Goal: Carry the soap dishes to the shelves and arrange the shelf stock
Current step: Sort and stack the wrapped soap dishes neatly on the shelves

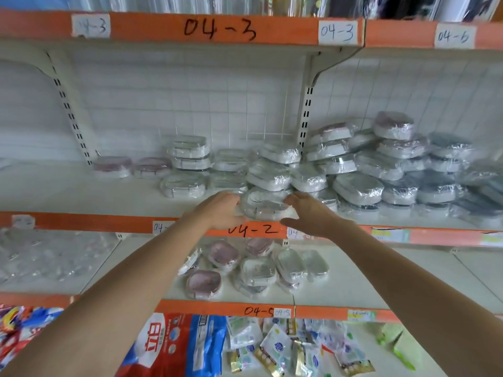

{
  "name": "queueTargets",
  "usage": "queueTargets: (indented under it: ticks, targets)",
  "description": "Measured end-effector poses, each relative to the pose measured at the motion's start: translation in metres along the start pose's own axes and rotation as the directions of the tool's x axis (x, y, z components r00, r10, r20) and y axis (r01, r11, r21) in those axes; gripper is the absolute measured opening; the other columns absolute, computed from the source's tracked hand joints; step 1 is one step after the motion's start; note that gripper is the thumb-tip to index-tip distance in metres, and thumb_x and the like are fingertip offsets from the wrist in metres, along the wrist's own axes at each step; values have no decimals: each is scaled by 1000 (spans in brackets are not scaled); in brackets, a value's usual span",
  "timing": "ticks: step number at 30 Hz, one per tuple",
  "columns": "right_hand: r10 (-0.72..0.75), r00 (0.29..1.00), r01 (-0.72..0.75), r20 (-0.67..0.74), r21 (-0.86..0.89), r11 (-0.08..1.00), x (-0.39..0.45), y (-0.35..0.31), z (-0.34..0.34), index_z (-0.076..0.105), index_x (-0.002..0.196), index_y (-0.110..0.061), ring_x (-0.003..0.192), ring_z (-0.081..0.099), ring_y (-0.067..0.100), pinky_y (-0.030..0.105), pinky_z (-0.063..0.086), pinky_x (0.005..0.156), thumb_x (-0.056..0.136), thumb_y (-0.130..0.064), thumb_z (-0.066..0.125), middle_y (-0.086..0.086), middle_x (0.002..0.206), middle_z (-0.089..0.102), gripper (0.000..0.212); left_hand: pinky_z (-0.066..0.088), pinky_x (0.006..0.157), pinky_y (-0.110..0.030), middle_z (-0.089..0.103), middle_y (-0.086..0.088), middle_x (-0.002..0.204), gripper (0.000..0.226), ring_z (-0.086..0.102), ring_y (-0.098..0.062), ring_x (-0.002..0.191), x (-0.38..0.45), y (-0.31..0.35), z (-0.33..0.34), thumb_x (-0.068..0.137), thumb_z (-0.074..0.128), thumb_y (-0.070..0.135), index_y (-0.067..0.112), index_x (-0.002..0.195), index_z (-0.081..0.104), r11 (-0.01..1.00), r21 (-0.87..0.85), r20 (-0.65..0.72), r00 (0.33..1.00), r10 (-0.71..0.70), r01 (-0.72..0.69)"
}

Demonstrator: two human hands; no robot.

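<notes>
Head view: wrapped soap dish [262, 206] (shelf front edge) between 2 hands' relaxed, spread fingers [292, 198], touching both.

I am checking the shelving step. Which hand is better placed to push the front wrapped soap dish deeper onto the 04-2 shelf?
Probably the left hand: its fingers already touch the front soap dish at its left edge. The right hand is open beside the right edge, and contact is unclear.
</notes>
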State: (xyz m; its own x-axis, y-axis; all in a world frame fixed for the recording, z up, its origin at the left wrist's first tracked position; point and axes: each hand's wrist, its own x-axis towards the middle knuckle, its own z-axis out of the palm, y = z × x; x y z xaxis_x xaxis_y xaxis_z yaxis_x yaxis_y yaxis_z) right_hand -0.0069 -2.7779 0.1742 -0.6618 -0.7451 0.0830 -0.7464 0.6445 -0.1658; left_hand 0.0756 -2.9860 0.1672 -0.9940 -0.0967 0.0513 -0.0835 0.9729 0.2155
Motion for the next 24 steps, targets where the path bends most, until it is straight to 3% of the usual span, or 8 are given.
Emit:
queueTargets:
  ticks: [2, 8, 15, 18, 24]
  targets:
    - [5, 1000, -5, -15, 0, 1000, 18, 10, -7, 41, 138, -8, 128, 39, 25, 34, 35, 105, 92, -37, 58, 9, 139, 43, 57, 46, 88, -36, 56, -4, 110, 36, 54, -23, 105, 21, -6, -4, 88, 62, 38, 7, 105, 57, 1000, 14, 6, 1000, 2, -2]
    - [50, 996, -49, -74, 20, 999, 76, 40, -17, 37, 140, -6, 128, 39, 25, 33, 35, 104, 93, -39, 56, 10, 139, 41, 60, 41, 98, -33, 51, -4, 130, 52, 48, -21, 121, 77, -15, -15, 89, 63, 40, 15, 133, 49, 999, 8, -12, 999, 47, -47]
    - [81, 995, -79, -57, 41, 996, 125, 65, -33, 36, 141, -7, 129, 40, 27, 35, 34, 104, 96, -35, 52, 11, 141, 42, 56, 36, 107, -34, 41, -7, 144, 73, 40, -24, 132, 129, -20, -28, 83, 69, 41, 12, 142, 39, 999, 45, 12, 1000, 0, -1]
    - [85, 994, -82, -72, 38, 996, 147, 74, -40, 34, 142, -7, 130, 40, 27, 37, 35, 106, 96, -37, 51, 11, 143, 39, 58, 36, 106, -36, 42, -9, 140, 81, 41, -24, 130, 151, -21, -31, 79, 73, 45, 6, 141, 39, 996, 89, 52, 998, -36, 31]
    - [134, 989, -136, -59, -39, 990, 184, 74, -41, 30, 142, -4, 137, 25, 26, 39, 30, 109, 96, -45, 46, 10, 146, 32, 63, 29, 110, -31, 31, -6, 151, 102, 31, -22, 139, 177, -24, -28, 73, 77, 50, 12, 152, 22, 996, 88, 124, 992, 8, -20]
